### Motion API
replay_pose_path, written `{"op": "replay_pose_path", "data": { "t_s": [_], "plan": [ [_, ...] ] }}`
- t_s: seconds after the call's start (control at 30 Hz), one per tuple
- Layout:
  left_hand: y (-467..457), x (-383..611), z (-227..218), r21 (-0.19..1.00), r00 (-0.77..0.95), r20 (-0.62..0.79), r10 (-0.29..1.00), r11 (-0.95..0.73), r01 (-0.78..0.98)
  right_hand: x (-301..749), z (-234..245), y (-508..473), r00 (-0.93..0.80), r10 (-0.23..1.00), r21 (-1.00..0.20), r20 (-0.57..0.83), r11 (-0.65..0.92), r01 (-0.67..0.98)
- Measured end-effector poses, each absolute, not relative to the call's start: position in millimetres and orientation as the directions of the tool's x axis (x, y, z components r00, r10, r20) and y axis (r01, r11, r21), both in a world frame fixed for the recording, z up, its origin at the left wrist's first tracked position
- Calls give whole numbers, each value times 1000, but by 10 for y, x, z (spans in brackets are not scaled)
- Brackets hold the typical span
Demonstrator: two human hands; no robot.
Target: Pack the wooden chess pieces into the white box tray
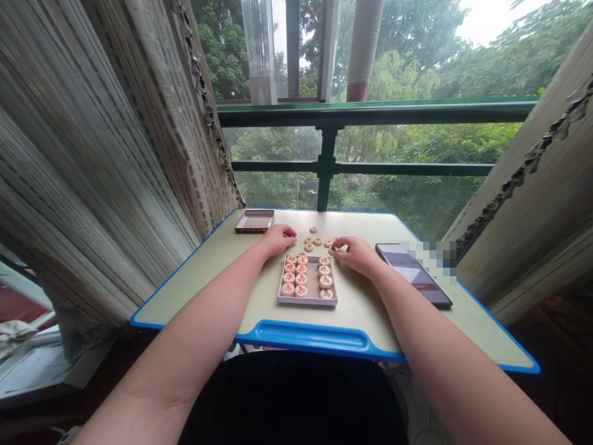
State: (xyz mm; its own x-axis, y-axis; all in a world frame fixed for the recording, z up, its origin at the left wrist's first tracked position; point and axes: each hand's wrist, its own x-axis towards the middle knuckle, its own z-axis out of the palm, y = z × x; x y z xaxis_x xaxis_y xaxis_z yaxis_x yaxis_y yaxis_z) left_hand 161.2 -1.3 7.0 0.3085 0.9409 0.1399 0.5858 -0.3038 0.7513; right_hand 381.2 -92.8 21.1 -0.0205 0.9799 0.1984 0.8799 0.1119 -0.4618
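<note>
A shallow open box (pixel 314 299) stands on the table, with red-marked xiangqi pieces (pixel 301 279) in two columns on its left. Dark-marked xiangqi pieces (pixel 325 282) form one column along its right side; bare bottom shows between. Beyond the box, several loose xiangqi pieces (pixel 317 241) lie scattered on the tabletop. My left hand (pixel 277 240) is at the left of these, its fingertips closed on a piece they partly hide. On the other side, my right hand (pixel 356 252) pinches a xiangqi piece (pixel 332 251) close to the box's far right corner.
The box lid (pixel 255 212) lies open side up at the table's far left. A tablet or large phone (pixel 414 275) rests right of my right hand. The table (pixel 194 290) has a blue rim and front groove. Curtains (pixel 115 111) flank it; railing (pixel 370 114) beyond.
</note>
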Motion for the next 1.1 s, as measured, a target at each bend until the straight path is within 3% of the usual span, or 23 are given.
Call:
{"op": "replay_pose_path", "data": {
  "t_s": [0.27, 0.43, 0.5, 0.6, 0.8, 1.1],
  "plan": [
    [-44, 1625, 98, 633, 397, 113, 911, -374, 678, 3827, 192, -904, -26, 983, -469, 182, 110, 876],
    [-112, 1697, 126, 517, 508, 262, 820, -564, 644, 3814, 148, -878, -26, 957, -430, 287, 153, 890],
    [-137, 1734, 120, 538, 611, 270, 744, -643, 545, 3810, 116, -855, -101, 960, -401, 262, 203, 893],
    [-162, 1763, 105, 636, 651, 200, 732, -602, 482, 3821, 80, -815, -142, 963, -403, 227, 226, 887],
    [-150, 1729, 116, 745, 493, 147, 858, -424, 515, 3868, 66, -762, -67, 951, -416, 302, 194, 888],
    [-8, 1690, 29, 746, 403, 183, 896, -394, 536, 3870, 32, -778, -87, 948, -476, 306, 232, 848]
  ]
}}
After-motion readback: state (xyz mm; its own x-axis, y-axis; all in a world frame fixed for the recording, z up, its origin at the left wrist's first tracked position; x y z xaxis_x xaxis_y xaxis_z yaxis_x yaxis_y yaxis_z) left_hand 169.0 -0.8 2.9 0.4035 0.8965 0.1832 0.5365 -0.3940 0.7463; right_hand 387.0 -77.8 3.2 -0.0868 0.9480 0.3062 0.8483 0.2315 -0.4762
